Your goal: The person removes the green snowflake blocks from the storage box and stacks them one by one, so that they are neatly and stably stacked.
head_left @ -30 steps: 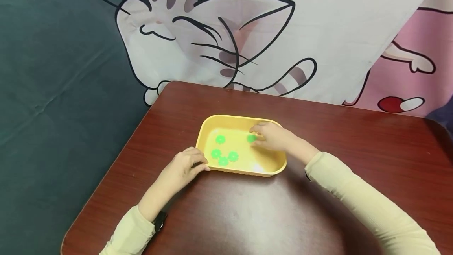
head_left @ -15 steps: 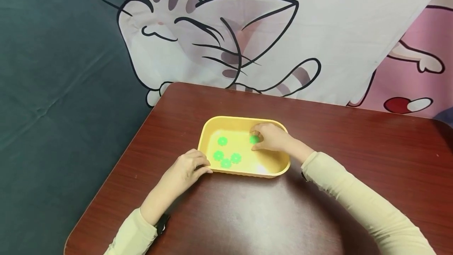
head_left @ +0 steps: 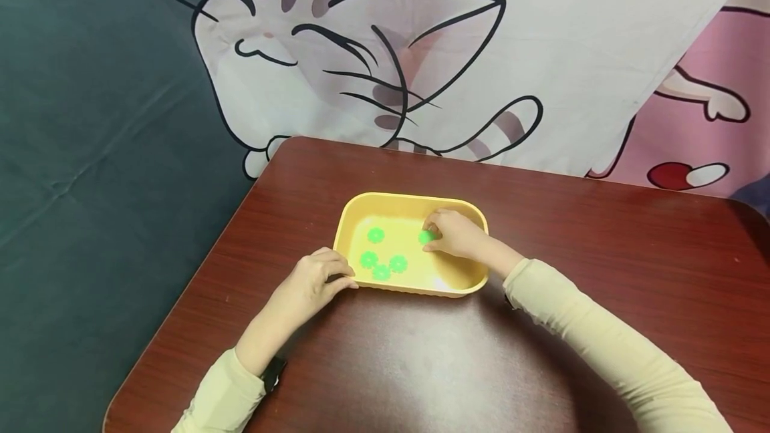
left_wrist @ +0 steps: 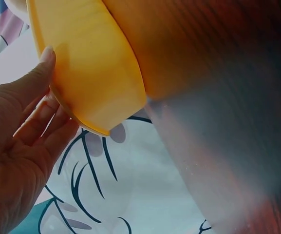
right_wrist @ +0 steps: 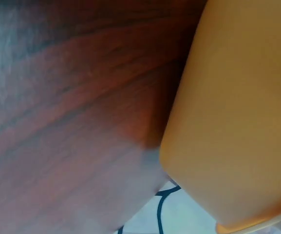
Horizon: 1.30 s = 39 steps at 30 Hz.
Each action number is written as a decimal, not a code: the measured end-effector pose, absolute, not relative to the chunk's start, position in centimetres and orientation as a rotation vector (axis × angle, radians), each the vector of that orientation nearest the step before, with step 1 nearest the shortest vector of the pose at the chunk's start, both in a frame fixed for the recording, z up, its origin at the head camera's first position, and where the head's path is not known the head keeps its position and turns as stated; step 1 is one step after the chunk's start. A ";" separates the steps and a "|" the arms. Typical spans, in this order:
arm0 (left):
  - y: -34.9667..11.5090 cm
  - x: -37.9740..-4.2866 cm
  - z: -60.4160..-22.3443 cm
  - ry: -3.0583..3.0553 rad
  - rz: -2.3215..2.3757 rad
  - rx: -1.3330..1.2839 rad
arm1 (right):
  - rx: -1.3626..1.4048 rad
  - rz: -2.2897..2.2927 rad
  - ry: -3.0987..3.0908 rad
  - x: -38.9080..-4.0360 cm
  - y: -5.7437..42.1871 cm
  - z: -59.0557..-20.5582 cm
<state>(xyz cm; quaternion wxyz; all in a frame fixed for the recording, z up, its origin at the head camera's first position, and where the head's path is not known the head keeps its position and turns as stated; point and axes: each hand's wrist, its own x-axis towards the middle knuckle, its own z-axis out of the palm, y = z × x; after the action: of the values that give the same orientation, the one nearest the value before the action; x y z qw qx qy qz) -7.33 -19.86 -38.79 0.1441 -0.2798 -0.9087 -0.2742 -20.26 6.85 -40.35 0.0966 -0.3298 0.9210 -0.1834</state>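
Observation:
A yellow plastic tray [head_left: 421, 200] stands on the table in the head view. At its near left corner the left hand [head_left: 315, 279] holds the rim. In the left wrist view that hand's thumb [left_wrist: 45, 61] lies against the tray's outer wall [left_wrist: 96, 63], with the other fingers at the rim. Inside the tray, to the right, the right hand [head_left: 457, 232] pinches a small green flower-shaped piece [head_left: 426, 237] between thumb and fingers, low over the tray floor. Tray wall [right_wrist: 237, 107] hides the right hand in the right wrist view.
Several more green flower-shaped pieces lie on the left of the tray floor, one [head_left: 375, 235] apart from a near group [head_left: 381, 272]. The table [head_left: 601, 239] is dark red-brown and glossy. Behind it hangs a cat-printed cloth [head_left: 571, 52].
The right hand's thumb and fingers have drawn together on the green piece, which stays in about the same place. The left hand keeps its hold on the tray rim.

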 end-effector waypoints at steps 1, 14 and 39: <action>-19.9 -7.3 -38.8 -2.623 -0.791 -0.806 | -0.972 -0.554 2.722 -20.2 6.9 -40.4; -20.1 -7.6 -38.6 -2.657 -0.834 -0.788 | -1.020 -0.510 2.756 -19.8 6.5 -40.4; -20.5 -8.1 -38.8 -2.637 -0.883 -0.803 | -1.425 -0.716 2.687 -18.3 8.7 -38.4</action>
<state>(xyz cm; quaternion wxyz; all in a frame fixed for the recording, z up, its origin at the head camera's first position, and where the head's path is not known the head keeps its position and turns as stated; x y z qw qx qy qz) -8.12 -20.50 -38.77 0.1231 -0.2752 -0.9041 -0.3027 -18.29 8.70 -38.43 0.0083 -0.4559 0.8600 -0.2292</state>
